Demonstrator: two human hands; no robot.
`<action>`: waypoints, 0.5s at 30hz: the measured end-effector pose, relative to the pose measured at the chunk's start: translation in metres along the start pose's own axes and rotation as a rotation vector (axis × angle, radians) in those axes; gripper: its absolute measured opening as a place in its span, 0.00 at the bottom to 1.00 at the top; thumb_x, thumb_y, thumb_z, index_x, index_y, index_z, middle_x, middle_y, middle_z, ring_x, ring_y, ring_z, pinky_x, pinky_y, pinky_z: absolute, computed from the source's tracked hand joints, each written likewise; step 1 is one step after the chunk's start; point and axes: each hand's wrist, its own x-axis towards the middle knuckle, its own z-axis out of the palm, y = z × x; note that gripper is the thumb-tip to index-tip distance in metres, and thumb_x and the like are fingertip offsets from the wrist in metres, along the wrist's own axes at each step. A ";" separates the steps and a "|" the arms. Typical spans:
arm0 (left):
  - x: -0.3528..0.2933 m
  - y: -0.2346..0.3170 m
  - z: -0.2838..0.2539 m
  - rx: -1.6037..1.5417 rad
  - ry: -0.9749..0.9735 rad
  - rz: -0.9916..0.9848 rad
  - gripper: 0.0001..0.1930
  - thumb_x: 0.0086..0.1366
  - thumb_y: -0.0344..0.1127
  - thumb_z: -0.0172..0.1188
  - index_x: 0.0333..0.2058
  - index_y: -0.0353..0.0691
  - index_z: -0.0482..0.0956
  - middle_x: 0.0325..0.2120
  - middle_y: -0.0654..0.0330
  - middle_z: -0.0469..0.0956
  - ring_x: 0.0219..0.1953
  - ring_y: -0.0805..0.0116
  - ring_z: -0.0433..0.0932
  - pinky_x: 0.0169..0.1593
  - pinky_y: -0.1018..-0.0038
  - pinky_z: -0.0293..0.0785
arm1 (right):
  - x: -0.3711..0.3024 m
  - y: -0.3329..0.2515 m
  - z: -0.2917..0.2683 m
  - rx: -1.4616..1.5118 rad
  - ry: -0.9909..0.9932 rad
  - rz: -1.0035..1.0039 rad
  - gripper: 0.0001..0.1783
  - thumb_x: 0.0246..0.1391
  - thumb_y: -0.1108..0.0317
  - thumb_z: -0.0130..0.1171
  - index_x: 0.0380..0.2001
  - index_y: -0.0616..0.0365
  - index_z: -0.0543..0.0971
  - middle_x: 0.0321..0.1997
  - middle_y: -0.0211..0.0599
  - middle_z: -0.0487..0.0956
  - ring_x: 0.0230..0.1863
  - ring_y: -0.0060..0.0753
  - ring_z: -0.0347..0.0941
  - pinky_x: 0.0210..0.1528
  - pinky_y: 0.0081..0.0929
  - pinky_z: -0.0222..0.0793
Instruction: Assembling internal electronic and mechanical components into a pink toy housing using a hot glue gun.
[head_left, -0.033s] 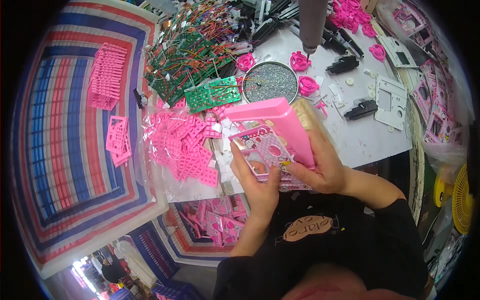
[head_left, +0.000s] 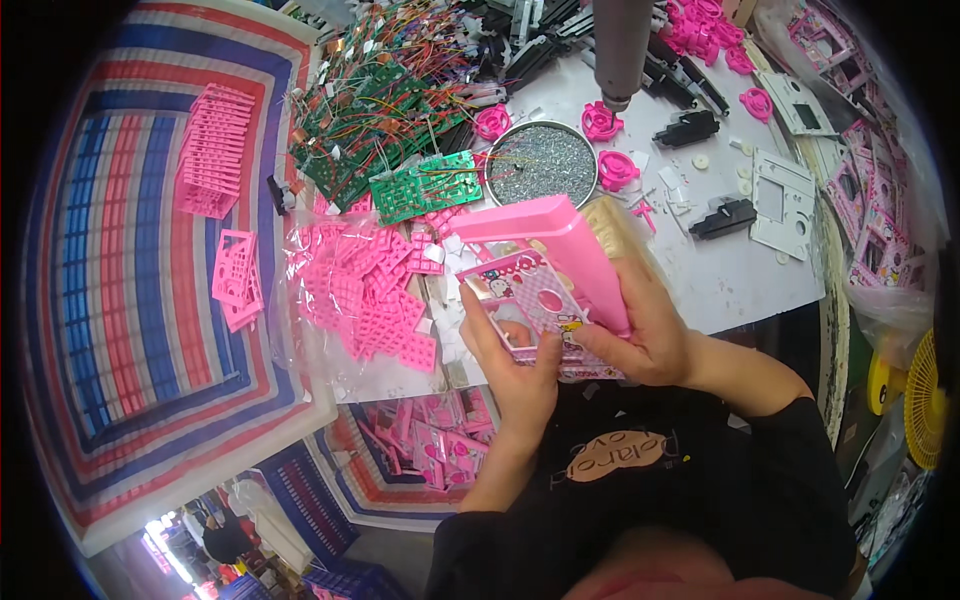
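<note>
A pink toy case (head_left: pixel 545 285) is held up over the near edge of the white table (head_left: pixel 740 270), gripped from both sides. The left hand (head_left: pixel 510 365) is curled round its near left corner, thumb pressed on the printed front panel (head_left: pixel 530 305), fingers closed underneath. The right hand (head_left: pixel 645 330) is wrapped round the plain pink right side, fingers shut tight on it.

Just left of the case, a clear bag of pink grid pieces (head_left: pixel 375 300) is spread on the table. Beyond it, green circuit boards (head_left: pixel 425 185) with coloured wires are heaped. A round tin of screws (head_left: pixel 545 165) is seen just far of the case, with pink round parts (head_left: pixel 615 170) beside it. A grey screwdriver (head_left: pixel 620 50) is hung above these. Black parts (head_left: pixel 722 218) and a white frame (head_left: pixel 782 205) are laid to the right. More pink grids (head_left: pixel 212 150) are stacked far left on a striped sheet (head_left: pixel 120 300).
</note>
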 end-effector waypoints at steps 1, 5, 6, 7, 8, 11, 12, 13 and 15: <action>-0.001 -0.002 -0.001 -0.001 -0.003 0.008 0.57 0.61 0.44 0.73 0.74 0.30 0.39 0.46 0.56 0.59 0.37 0.71 0.66 0.44 0.73 0.66 | 0.001 -0.002 -0.001 0.039 -0.015 0.037 0.28 0.59 0.60 0.67 0.54 0.67 0.71 0.40 0.48 0.80 0.40 0.46 0.78 0.42 0.39 0.71; -0.002 0.002 0.004 -0.148 0.033 0.006 0.57 0.62 0.43 0.71 0.75 0.32 0.38 0.54 0.55 0.58 0.40 0.71 0.67 0.47 0.75 0.67 | 0.003 -0.018 -0.010 -0.013 -0.087 0.184 0.29 0.59 0.59 0.67 0.56 0.65 0.71 0.43 0.48 0.79 0.43 0.48 0.78 0.43 0.40 0.71; -0.003 0.004 0.006 -0.230 0.044 0.008 0.56 0.64 0.43 0.70 0.75 0.34 0.37 0.61 0.53 0.58 0.45 0.70 0.70 0.50 0.75 0.68 | 0.004 -0.016 -0.009 -0.003 -0.054 0.138 0.29 0.59 0.58 0.67 0.57 0.65 0.71 0.43 0.48 0.79 0.43 0.49 0.78 0.44 0.40 0.71; -0.002 0.005 0.006 -0.278 0.053 0.019 0.55 0.64 0.43 0.70 0.76 0.35 0.37 0.65 0.52 0.57 0.48 0.68 0.71 0.53 0.75 0.69 | 0.004 -0.012 -0.006 0.007 -0.021 0.091 0.30 0.59 0.58 0.67 0.57 0.64 0.70 0.43 0.48 0.79 0.43 0.50 0.78 0.44 0.41 0.72; -0.002 0.005 0.007 -0.326 0.062 0.031 0.55 0.65 0.43 0.69 0.76 0.36 0.36 0.69 0.50 0.57 0.52 0.67 0.72 0.55 0.74 0.70 | 0.003 -0.009 -0.004 0.017 0.012 0.047 0.30 0.59 0.58 0.67 0.58 0.64 0.70 0.43 0.48 0.79 0.43 0.51 0.78 0.44 0.41 0.72; 0.003 0.008 0.008 -0.320 0.066 0.036 0.56 0.64 0.41 0.70 0.75 0.34 0.36 0.63 0.54 0.57 0.49 0.68 0.69 0.53 0.74 0.68 | 0.003 -0.010 -0.007 0.024 -0.107 0.068 0.31 0.58 0.56 0.67 0.58 0.63 0.70 0.43 0.47 0.79 0.43 0.51 0.78 0.44 0.40 0.72; 0.007 0.013 0.007 -0.287 0.055 -0.001 0.56 0.62 0.38 0.70 0.75 0.32 0.36 0.55 0.57 0.59 0.42 0.72 0.66 0.48 0.76 0.67 | 0.004 -0.009 -0.008 0.026 -0.111 0.076 0.32 0.58 0.56 0.67 0.58 0.64 0.71 0.43 0.47 0.79 0.42 0.50 0.78 0.44 0.39 0.71; 0.008 0.013 0.006 -0.271 0.051 -0.019 0.56 0.61 0.37 0.71 0.75 0.31 0.37 0.52 0.59 0.59 0.38 0.73 0.65 0.46 0.77 0.67 | 0.004 -0.009 -0.008 0.029 -0.116 0.084 0.32 0.58 0.56 0.67 0.58 0.64 0.71 0.42 0.46 0.79 0.42 0.49 0.78 0.43 0.38 0.71; 0.008 0.009 0.005 -0.261 0.048 -0.035 0.56 0.60 0.34 0.71 0.75 0.30 0.37 0.49 0.60 0.60 0.35 0.75 0.64 0.44 0.77 0.67 | 0.004 -0.006 -0.007 0.061 -0.113 0.088 0.32 0.57 0.55 0.68 0.57 0.64 0.72 0.42 0.46 0.79 0.40 0.47 0.78 0.42 0.37 0.71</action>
